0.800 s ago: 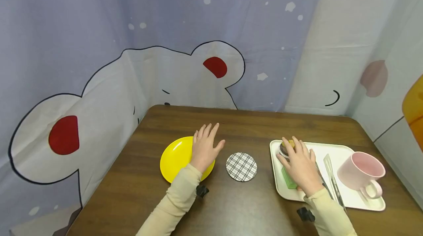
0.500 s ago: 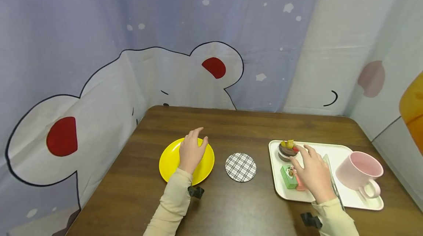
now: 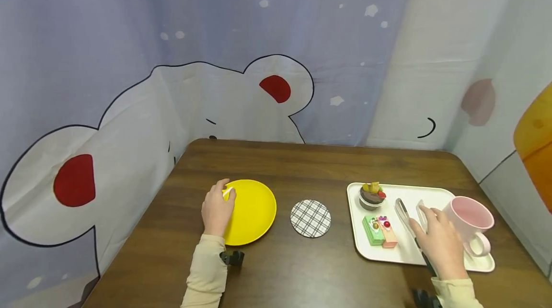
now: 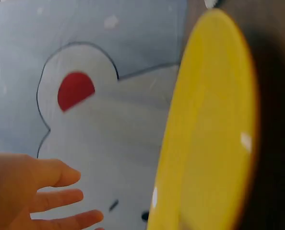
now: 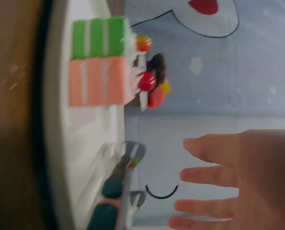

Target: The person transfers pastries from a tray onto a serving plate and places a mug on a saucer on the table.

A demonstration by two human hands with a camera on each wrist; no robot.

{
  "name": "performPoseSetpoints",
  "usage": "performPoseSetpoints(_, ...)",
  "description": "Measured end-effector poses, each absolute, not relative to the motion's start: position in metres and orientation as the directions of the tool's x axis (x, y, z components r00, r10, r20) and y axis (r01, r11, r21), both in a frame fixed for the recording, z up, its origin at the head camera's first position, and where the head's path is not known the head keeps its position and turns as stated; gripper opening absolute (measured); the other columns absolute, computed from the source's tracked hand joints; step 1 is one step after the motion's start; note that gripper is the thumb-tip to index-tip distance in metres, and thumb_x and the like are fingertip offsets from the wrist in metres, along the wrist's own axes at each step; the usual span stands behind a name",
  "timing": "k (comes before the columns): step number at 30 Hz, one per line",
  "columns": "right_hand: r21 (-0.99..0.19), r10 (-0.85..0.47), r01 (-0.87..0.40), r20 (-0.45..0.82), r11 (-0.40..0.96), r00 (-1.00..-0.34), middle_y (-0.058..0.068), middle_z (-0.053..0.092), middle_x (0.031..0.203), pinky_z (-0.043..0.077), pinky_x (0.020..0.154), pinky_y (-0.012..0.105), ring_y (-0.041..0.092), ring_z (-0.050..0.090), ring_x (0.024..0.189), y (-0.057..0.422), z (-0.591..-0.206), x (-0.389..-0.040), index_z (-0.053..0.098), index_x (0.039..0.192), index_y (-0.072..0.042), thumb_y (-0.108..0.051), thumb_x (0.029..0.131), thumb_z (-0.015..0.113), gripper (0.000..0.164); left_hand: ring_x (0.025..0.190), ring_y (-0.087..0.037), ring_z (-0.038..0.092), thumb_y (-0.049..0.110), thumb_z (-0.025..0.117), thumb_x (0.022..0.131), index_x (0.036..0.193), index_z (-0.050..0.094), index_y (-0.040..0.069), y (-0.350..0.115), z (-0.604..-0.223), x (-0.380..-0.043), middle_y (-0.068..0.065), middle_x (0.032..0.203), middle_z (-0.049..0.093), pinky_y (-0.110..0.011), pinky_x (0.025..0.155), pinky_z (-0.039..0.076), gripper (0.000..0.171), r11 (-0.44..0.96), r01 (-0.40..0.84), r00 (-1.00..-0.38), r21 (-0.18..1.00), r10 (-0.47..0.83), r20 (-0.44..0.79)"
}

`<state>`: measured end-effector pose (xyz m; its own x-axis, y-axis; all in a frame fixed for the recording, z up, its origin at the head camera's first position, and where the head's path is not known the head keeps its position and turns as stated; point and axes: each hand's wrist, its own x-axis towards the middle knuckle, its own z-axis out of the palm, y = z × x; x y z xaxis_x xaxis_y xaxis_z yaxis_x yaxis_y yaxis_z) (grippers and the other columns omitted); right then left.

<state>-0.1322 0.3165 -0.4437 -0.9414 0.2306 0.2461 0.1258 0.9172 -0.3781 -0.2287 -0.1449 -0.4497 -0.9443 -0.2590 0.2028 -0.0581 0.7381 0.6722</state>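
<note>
We find the plain utensil (image 3: 404, 217) lying on the tray (image 3: 418, 194), just beside the right hand (image 3: 444, 245). A metal blade (image 3: 420, 214) shows at that hand's fingertips; we cannot tell whether the two join. The right hand hangs over the tray with fingers extended and nothing in its grasp. In its wrist view the fingers stand apart from everything. The mug (image 3: 470, 219) sits on the tray's right end, partly behind this hand; we cannot say whether they touch.

We see that the right hand has moved away from the sweets and across toward the mug. That leaves the cupcake (image 3: 372, 195), the green cake (image 3: 373, 231) and the pink cake (image 3: 388, 233) uncovered on the tray's left part, the two cakes side by side.

Left of the tray lies the coaster (image 3: 310, 218), and farther left the yellow plate (image 3: 254, 212). The left hand (image 3: 217, 213) has slid from over the plate's middle to its left edge; its fingers are loose and hold nothing. With both hands bare of any load, we judge that nothing has yet been picked up.
</note>
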Motion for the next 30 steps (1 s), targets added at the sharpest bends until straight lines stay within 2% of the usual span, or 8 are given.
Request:
performPoseSetpoints(7, -0.366, 0.212, 0.152, 0.129, 0.918, -0.969, 0.038, 0.041, 0.129, 0.037, 0.084, 0.067, 0.058, 0.043, 0.113, 0.332, -0.459, -0.127, 0.046, 0.132, 0.005, -0.025, 0.094, 0.055, 0.050, 0.121, -0.047, 0.045, 0.024, 0.051, 0.097, 0.142, 0.043, 0.007, -0.189, -0.465, -0.212, -0.027, 0.139, 0.043, -0.061, 0.098, 0.038, 0.049, 0.738, -0.198, -0.945, 0.645, -0.319, 0.075)
performPoseSetpoints(10, -0.349, 0.187, 0.140, 0.105, 0.927, -0.977, 0.039, 0.043, 0.128, 0.040, 0.083, 0.067, 0.059, 0.045, 0.111, 0.338, -0.461, -0.127, 0.045, 0.132, 0.007, -0.023, 0.092, 0.056, 0.051, 0.109, -0.046, 0.052, 0.025, 0.049, 0.097, 0.146, 0.037, 0.007, -0.202, -0.468, -0.209, -0.028, 0.130, 0.049, -0.059, 0.089, 0.043, 0.053, 0.738, -0.242, -0.947, 0.630, -0.320, 0.011)
performPoseSetpoints(14, -0.331, 0.141, 0.104, 0.092, 0.938, -0.986, 0.041, 0.047, 0.125, 0.043, 0.084, 0.066, 0.062, 0.047, 0.110, 0.343, -0.464, -0.128, 0.047, 0.130, 0.010, -0.020, 0.090, 0.060, 0.051, 0.085, -0.036, 0.061, 0.026, 0.048, 0.097, 0.148, 0.032, 0.005, -0.212, -0.472, -0.209, -0.026, 0.111, 0.061, -0.050, 0.075, 0.048, 0.057, 0.731, -0.283, -0.949, 0.622, -0.306, -0.071)
performPoseSetpoints(21, -0.355, 0.115, 0.101, 0.018, 0.929, -0.993, 0.042, 0.043, 0.128, 0.042, 0.087, 0.067, 0.062, 0.044, 0.115, 0.347, -0.468, -0.129, 0.042, 0.134, 0.011, -0.018, 0.088, 0.061, 0.057, 0.088, -0.036, 0.063, 0.025, 0.048, 0.097, 0.149, 0.028, 0.004, -0.219, -0.477, -0.211, -0.027, 0.112, 0.064, -0.051, 0.080, 0.048, 0.060, 0.718, -0.318, -0.946, 0.619, -0.283, -0.159)
performPoseSetpoints(27, -0.371, 0.123, 0.124, -0.028, 0.920, -0.992, 0.043, 0.041, 0.126, 0.044, 0.084, 0.066, 0.064, 0.045, 0.113, 0.348, -0.470, -0.130, 0.036, 0.136, 0.010, -0.020, 0.086, 0.063, 0.064, 0.072, -0.024, 0.058, 0.023, 0.054, 0.094, 0.149, 0.029, 0.003, -0.222, -0.482, -0.210, -0.019, 0.095, 0.067, -0.035, 0.064, 0.044, 0.063, 0.713, -0.315, -0.949, 0.626, -0.257, -0.185)
performPoseSetpoints(30, -0.374, 0.118, 0.118, -0.023, 0.920, -0.993, 0.044, 0.041, 0.125, 0.044, 0.085, 0.066, 0.064, 0.045, 0.113, 0.348, -0.471, -0.131, 0.034, 0.137, 0.010, -0.021, 0.086, 0.065, 0.068, 0.069, -0.022, 0.055, 0.022, 0.056, 0.094, 0.148, 0.031, 0.003, -0.223, -0.485, -0.210, -0.017, 0.090, 0.066, -0.030, 0.061, 0.040, 0.062, 0.705, -0.314, -0.949, 0.635, -0.248, -0.194)
